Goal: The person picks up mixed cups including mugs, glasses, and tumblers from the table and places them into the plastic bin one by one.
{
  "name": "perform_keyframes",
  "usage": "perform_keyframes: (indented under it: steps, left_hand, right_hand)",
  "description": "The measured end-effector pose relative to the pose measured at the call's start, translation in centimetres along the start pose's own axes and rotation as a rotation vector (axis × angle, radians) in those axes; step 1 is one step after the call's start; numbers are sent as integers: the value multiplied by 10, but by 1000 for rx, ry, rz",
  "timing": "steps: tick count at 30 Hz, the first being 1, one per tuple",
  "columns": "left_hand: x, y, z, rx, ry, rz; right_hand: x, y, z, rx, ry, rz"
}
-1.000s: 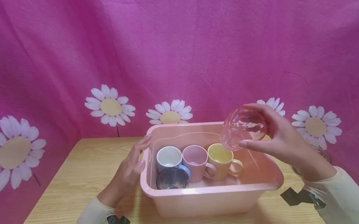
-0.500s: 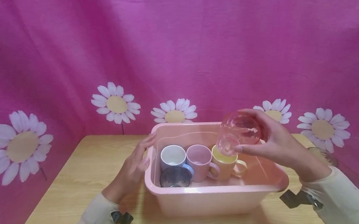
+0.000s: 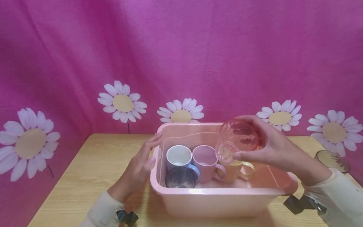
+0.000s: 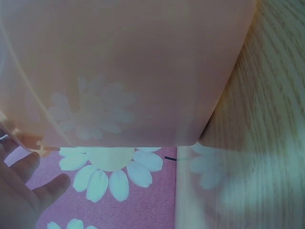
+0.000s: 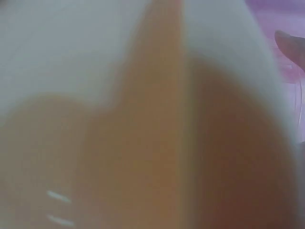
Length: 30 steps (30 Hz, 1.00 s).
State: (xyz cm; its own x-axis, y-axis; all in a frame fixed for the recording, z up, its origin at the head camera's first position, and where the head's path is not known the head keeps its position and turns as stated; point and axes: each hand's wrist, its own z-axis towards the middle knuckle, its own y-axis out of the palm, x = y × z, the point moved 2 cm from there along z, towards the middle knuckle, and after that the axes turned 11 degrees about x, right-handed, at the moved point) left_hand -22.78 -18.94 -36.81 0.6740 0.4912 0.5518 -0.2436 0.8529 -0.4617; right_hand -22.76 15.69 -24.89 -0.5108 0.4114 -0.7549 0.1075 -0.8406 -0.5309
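Observation:
My right hand (image 3: 269, 142) holds a clear pink glass (image 3: 237, 136) between thumb and fingers, tilted over the tub. It overlaps the yellow mug (image 3: 232, 175) in the head view and hides much of that mug's rim. My left hand (image 3: 136, 168) rests with extended fingers along the left rim of the pink plastic tub (image 3: 223, 192). Inside stand a white-and-blue mug (image 3: 178, 155), a pink mug (image 3: 204, 164) and a dark glass (image 3: 181, 179). In the left wrist view, that hand's fingers (image 4: 55, 188) lie beside the tub wall. Blur fills most of the right wrist view.
Behind my right wrist, a clear brownish glass (image 3: 331, 161) stands on the wooden table (image 3: 102, 167). A magenta cloth (image 3: 186, 50) with daisies hangs behind the table. The tub's right end lies below my right forearm.
My right hand has lowered the pink glass and moved it left relative to the tub, over the yellow mug. My left hand stays at the rim. The head view has shifted slightly.

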Motion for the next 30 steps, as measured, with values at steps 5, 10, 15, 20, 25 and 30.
perform_keyframes:
  steps: [5, 10, 15, 20, 25, 30]
  left_hand:
    - [0, 0, 0, 3, 5, 6]
    - [-1, 0, 1, -10, 2, 9]
    - [-1, -1, 0, -3, 11, 20]
    - [0, 0, 0, -4, 2, 19]
    - [0, 0, 0, -16, -15, 16]
    - [1, 0, 0, -14, -4, 15]
  right_hand:
    - [5, 8, 2, -58, 4, 20]
    - [11, 16, 4, -87, -11, 33]
    - [15, 26, 7, -90, -78, 66]
    - [19, 30, 7, -110, -65, 81]
    - [21, 33, 4, -138, -41, 71]
    - [24, 36, 4, -178, -25, 97]
